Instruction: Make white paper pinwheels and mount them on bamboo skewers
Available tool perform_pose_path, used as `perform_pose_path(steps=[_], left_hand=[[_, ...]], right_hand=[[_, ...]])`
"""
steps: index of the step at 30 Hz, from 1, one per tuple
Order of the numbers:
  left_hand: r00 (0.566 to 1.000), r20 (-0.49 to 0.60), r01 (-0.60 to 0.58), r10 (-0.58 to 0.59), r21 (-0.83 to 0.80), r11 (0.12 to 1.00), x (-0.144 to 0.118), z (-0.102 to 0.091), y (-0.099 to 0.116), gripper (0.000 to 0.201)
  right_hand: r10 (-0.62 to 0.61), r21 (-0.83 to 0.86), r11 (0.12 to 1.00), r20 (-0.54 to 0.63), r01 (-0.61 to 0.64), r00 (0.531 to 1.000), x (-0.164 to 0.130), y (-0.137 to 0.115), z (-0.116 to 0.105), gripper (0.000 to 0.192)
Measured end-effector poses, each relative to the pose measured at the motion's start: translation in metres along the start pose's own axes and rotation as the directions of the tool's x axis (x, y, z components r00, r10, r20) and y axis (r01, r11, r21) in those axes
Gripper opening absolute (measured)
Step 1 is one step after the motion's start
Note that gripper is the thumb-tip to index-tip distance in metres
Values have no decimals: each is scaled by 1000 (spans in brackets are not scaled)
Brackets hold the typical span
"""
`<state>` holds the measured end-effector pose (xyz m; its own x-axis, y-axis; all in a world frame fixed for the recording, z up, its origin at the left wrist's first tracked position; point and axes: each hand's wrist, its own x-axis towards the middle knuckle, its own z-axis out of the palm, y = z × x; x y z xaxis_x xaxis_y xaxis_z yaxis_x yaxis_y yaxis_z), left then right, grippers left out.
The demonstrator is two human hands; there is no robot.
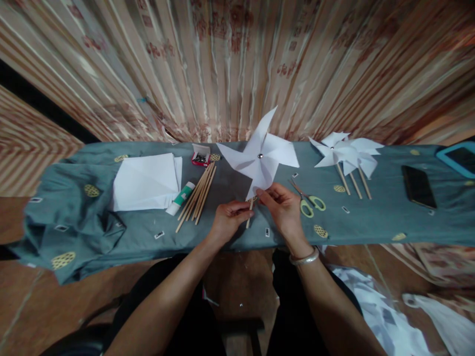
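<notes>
Standing pinwheel (260, 157), stick (249, 213) near-upright, wheel uppermost

Cloth-covered table (371, 217): paper sheets (146, 185), sticks (196, 195), scissors (308, 200), phone (418, 186)

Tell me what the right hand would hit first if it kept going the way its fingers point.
Likely the left hand: the right hand points left along the wooden stick both pinch under the white pinwheel.

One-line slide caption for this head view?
Both hands, left hand and right hand, hold a white paper pinwheel on its stick.
</notes>
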<state>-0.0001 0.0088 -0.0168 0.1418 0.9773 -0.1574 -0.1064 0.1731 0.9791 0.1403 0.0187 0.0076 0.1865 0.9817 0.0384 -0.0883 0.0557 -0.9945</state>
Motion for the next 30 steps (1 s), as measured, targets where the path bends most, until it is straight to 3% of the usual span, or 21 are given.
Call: perform_pose_path(steps=[9,23,30], left_hand=[[999,21,-28,28,-2,1000,1,0,-7,18],[999,14,-44,44,0,999,1,0,-7,17],[1000,-6,-8,8,-11,1000,1,-2,-7,21]], right_hand=[[-28,-123,992,23,31,999,-1,2,2,19],[-4,-134,991,27,7,1000,-4,0,4,24],[-156,-335,935,-93,116,983,6,-19,-22,35]])
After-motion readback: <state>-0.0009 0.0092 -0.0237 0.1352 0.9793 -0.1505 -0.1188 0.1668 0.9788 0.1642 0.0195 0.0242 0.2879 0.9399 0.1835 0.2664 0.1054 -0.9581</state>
